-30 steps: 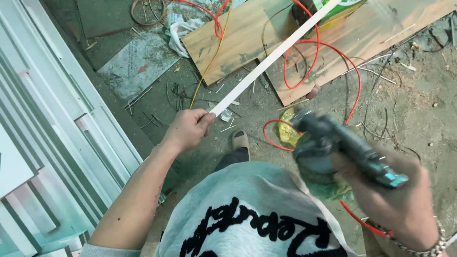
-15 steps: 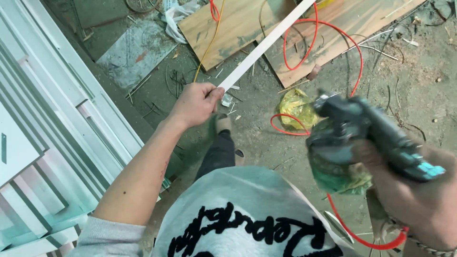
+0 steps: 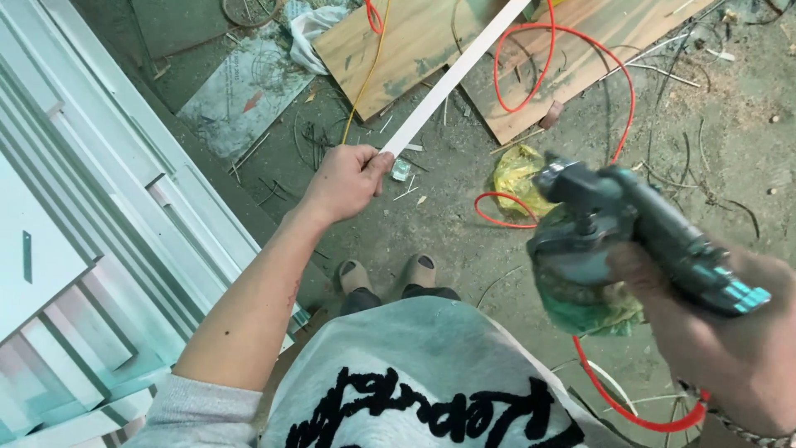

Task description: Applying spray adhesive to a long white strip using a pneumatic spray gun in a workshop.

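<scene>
the left hand (image 3: pixel 344 178) is clamped on the near end of a long white strip (image 3: pixel 454 73), its fingers (image 3: pixel 377 163) curled round the strip with the thumb pressing on top. held by its end like this, the strip slants up and away from the person over the floor, and its far end runs out of the top of the view above the plywood boards (image 3: pixel 398 46); the grip looks meant to steady it at arm's length. the strip is flat, narrow, straight and plain white, with clean edges (whether it is plastic or painted wood cannot be told).

the right hand (image 3: pixel 730 340) is closed round the handle of a dark pneumatic nail gun (image 3: pixel 613 228), held up close to the camera and well apart from the strip. a red air hose (image 3: pixel 572 50) loops across the boards and the dusty floor (image 3: pixel 713 124), and a red length shows again below the gun, so the tool seems to be fed from it.

between the two hands, lower down, the person's two slippered feet (image 3: pixel 385 274) stand on the floor. stacked white panels (image 3: pixel 91 249) lie to the left, and a crumpled yellow bag (image 3: pixel 516 176) sits near the hose.
</scene>
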